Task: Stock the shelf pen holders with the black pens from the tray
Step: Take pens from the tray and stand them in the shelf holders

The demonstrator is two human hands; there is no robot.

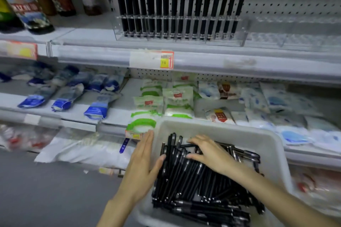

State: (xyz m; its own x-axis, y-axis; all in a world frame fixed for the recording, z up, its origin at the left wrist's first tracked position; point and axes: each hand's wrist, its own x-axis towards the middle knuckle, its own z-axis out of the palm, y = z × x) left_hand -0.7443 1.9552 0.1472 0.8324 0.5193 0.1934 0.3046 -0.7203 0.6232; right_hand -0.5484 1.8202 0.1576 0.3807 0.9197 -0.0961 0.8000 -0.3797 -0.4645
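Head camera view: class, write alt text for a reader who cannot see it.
A person's right hand rests on a pile of black pens in a white tray, the left hand flat at its left edge. Above, a clear pen holder on the shelf holds a row of upright pens.

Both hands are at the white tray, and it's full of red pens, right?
Not quite: the head view shows the pens in the white tray are black, not red. The rest is right: the left hand and the right hand are both at the tray, which is full of them.
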